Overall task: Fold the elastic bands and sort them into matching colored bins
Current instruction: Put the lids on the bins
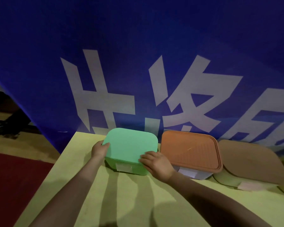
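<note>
Hands gripping green bin (131, 145) on worktop (121, 202): left hand (100, 149) at 9 o'clock edge, right hand (157, 164) at 5 o'clock corner; orange bin (190, 149) sitting at 3 o'clock.

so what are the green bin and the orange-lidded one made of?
Green bin: looks like matte moulded plastic, with a smooth even colour, rounded corners and no glare. Orange lid: likely plastic or silicone, with fine ribs and a raised rim. Its box looks like pale translucent plastic, though dim light leaves that open.
</note>
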Tool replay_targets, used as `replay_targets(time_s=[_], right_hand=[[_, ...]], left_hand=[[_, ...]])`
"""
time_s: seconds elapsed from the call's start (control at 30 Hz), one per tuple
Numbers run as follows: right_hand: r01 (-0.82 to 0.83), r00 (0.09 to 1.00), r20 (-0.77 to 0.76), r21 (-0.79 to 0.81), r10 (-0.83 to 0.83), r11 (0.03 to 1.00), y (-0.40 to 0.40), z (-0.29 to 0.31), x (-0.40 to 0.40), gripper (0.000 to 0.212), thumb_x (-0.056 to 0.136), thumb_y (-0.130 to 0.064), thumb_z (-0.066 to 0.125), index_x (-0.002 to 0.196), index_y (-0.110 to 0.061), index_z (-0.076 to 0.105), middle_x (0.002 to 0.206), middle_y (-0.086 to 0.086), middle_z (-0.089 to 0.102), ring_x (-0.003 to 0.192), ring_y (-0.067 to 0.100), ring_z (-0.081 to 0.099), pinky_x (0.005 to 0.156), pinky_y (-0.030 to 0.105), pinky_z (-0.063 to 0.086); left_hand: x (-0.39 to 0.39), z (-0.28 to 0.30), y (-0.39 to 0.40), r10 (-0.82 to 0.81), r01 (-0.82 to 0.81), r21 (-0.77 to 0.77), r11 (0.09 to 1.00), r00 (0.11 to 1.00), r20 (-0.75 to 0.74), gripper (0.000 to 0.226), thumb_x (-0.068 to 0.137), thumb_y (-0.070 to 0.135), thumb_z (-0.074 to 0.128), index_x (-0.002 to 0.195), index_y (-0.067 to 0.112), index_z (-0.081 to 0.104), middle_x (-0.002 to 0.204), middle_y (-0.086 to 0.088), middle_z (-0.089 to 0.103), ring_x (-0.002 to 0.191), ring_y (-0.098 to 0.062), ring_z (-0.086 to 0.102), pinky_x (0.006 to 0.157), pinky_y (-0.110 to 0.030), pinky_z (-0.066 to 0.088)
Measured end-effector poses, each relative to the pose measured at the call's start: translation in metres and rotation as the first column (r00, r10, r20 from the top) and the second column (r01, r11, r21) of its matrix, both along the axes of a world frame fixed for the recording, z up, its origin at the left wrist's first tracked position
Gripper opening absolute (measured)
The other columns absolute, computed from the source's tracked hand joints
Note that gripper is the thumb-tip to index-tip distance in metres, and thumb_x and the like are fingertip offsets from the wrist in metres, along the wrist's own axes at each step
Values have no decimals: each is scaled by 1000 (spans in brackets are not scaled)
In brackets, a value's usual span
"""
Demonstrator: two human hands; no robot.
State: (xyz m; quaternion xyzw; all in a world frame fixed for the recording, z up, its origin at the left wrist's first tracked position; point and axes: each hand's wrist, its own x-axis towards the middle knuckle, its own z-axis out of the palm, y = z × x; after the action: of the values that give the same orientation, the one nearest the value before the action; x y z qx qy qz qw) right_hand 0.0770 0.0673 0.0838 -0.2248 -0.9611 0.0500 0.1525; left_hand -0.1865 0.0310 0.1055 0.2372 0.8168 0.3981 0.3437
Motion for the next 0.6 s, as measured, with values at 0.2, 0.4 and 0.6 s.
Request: replay_targets(time_s=[0.2, 0.4, 0.6], right_hand=[[71, 997, -1, -81, -71, 994, -2, 0, -3, 33, 90, -36, 46, 110, -23, 69, 110, -3, 68, 101, 18, 62, 78, 33, 50], [407, 911, 171, -239, -374, 882, 26, 21, -24, 56, 97, -44, 41, 148, -21, 33, 155, 8, 27, 144, 25, 20, 115, 38, 20], [502, 830, 380, -194, -408, 843, 35, 9, -41, 72, 98, -57, 21, 154, -17, 0, 161, 12, -8, 148, 26, -12, 117, 37, -7]], left_hand=[[-2, -2, -3, -83, 68, -82, 994, 978, -190, 35, 96, 14, 47, 128, 7, 56, 123, -15, 60, 103, -31, 56, 81, -34, 45], [13, -2, 10, -287, 285, -103, 953, 736, -613, 51, 96, 25, 48, 145, 14, 36, 147, -9, 37, 135, -27, 32, 106, -41, 36], [13, -20, 21, -544, 426, -358, 831, 490, -681, 57, 101, 41, 30, 153, 23, 16, 161, -1, 8, 148, -19, 2, 120, -38, 9]])
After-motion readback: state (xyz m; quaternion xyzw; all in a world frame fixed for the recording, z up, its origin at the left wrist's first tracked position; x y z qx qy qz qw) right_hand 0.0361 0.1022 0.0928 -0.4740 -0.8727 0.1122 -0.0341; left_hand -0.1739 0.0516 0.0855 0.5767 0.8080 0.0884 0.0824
